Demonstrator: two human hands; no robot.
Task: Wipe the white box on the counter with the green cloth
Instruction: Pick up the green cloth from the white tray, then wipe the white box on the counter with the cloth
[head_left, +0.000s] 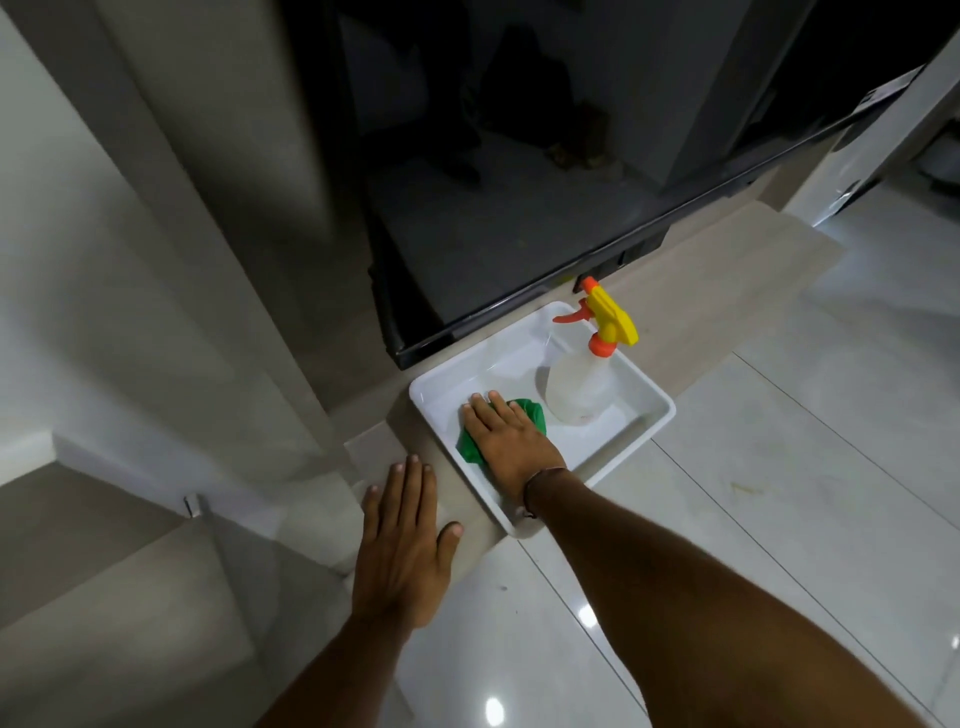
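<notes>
Wiping is in hand: right hand (506, 441) presses crumpled green cloth (522, 423) flat (not clenched) inside shallow white plastic box (644, 431), left hand (402, 540) rests open on beige counter (701, 291); next, sweep around clear spray bottle (579, 387).

The box (644, 415) is white, the cloth (532, 413) is green, and the spray bottle (597, 358) has a yellow and orange top.

Right hand (511, 439): I'm pressing it flat, fingers spread, on the green cloth (532, 413) inside the white box (644, 431).
Left hand (402, 540): I'm resting it palm-down on the counter (727, 270) beside the box.
Spray bottle (579, 384): standing upright in the box's far corner.
</notes>
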